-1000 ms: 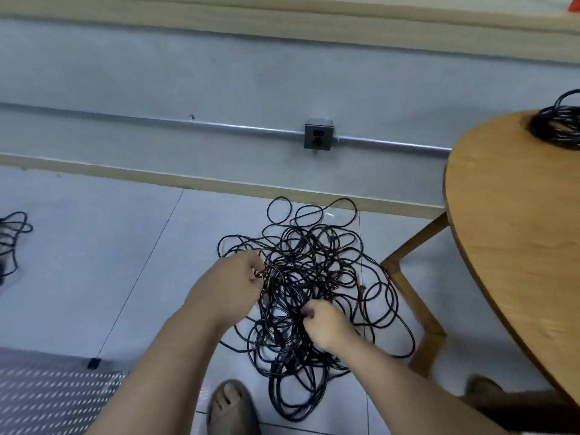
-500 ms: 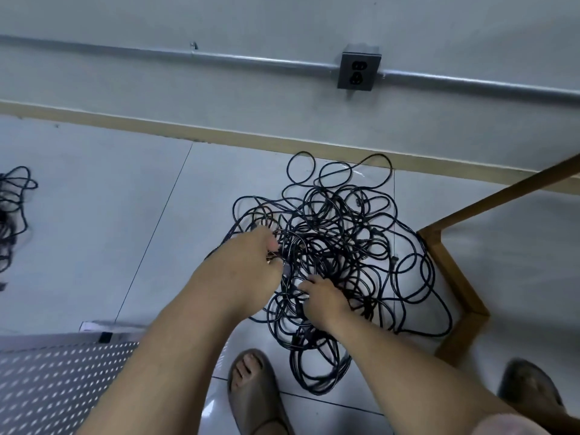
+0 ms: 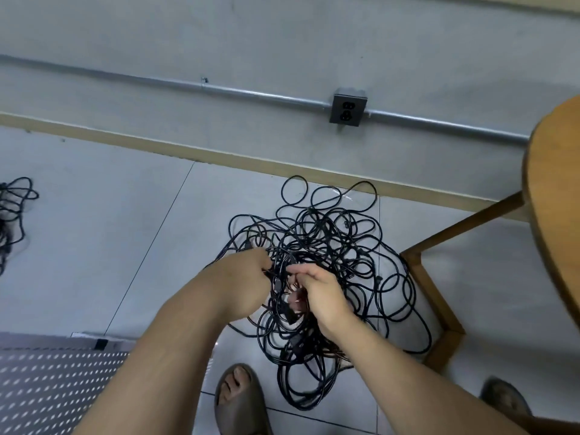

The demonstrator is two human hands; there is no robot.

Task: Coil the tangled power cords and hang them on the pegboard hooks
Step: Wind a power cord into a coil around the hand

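A big tangle of black power cords [image 3: 339,246] lies on the grey tiled floor near the wall. My left hand [image 3: 241,281] is at the tangle's left side, fingers curled and pinching strands. My right hand [image 3: 317,296] is over the middle of the pile, fingers curled around several strands lifted a little off the floor. A black plug end hangs among the cords just below my hands. A grey perforated pegboard [image 3: 47,387] lies flat at the lower left; no hooks show on it.
A round wooden table [image 3: 555,215] with angled legs [image 3: 433,293] stands on the right, close to the cords. A second black cord bundle [image 3: 12,211] lies at the far left. A wall outlet [image 3: 346,109] sits on a metal conduit. Sandalled feet [image 3: 241,400] stand below the tangle.
The camera tilted down and then back up a little. My right hand rose from the lower middle of the pile toward my left hand, lifting strands with it.
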